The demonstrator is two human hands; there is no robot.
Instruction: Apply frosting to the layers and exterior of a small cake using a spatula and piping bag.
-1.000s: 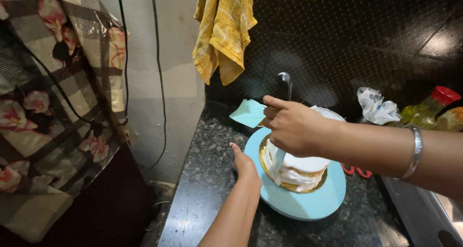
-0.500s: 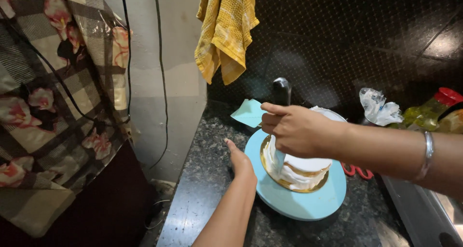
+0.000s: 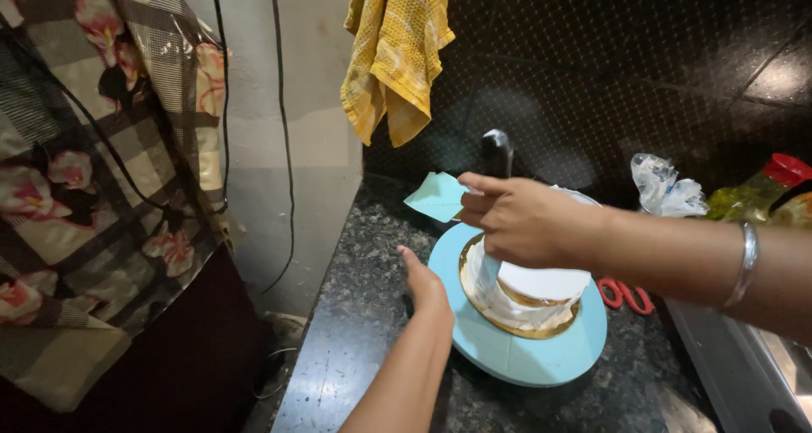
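Cake (image 3: 533, 293), white-frosted on a gold board, sits on a light blue turntable (image 3: 507, 353) on the dark speckled table (image 3: 355, 331). Right hand (image 3: 524, 221) is closed around a dark-handled spatula (image 3: 497, 152), its blade held upright against the cake's side. Left hand (image 3: 427, 285) lies open, fingers flat against the turntable's edge, gripping nothing. Red scissors (image 3: 622, 293) lie just behind; a yellow towel (image 3: 397, 52) hangs above.

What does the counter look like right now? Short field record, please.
left hand: rests on the rim of the blue turntable
right hand: grips a black-handled tool upright against the cake's side
cake: white, partly frosted, on a gold board
behind: red scissors, yellow towel, oil bottle
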